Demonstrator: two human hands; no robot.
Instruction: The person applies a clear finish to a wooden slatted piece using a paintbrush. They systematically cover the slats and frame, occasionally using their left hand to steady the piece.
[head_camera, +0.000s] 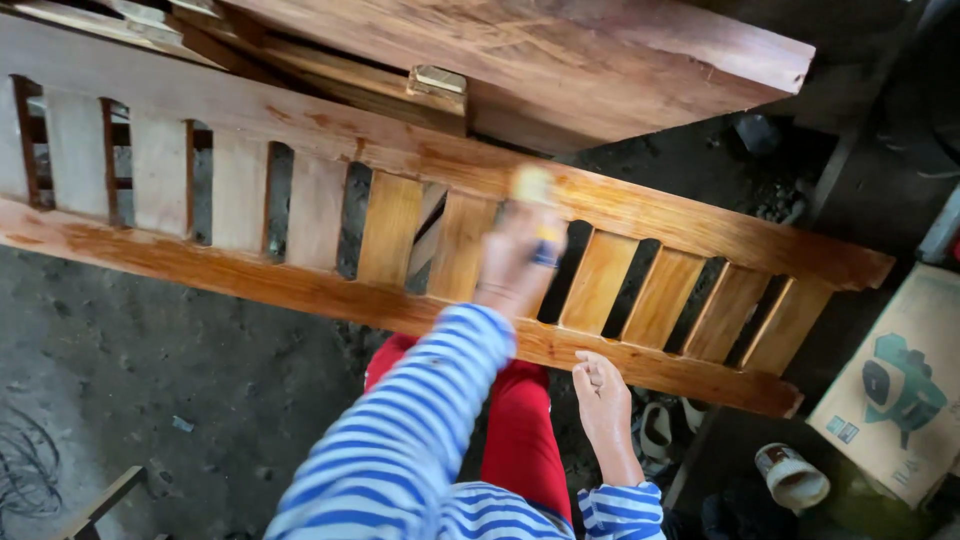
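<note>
Slatted wooden rail (420, 240) | lies across the view, long axis running left to lower right, directly under the left hand (518, 258) | left grip closed on a blurred yellow pad (534, 192), arm stretched forward | right hand (603, 390) open, empty, fingertips touching the rail's near edge | cardboard box (890, 390) lies well off to the right

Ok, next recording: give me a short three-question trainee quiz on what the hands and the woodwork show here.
1. True or false: the left hand is over the slatted wooden rail.
2. Where does the right hand rest?
A. on the cardboard box
B. on the rail's lower bar
C. on the tin can
3. Fill in: the person's sleeves are blue and white ____.

Key: 1 true; 2 B; 3 striped. The left hand is blurred; it seems to hold a small yellowish thing, kind unclear.
</note>
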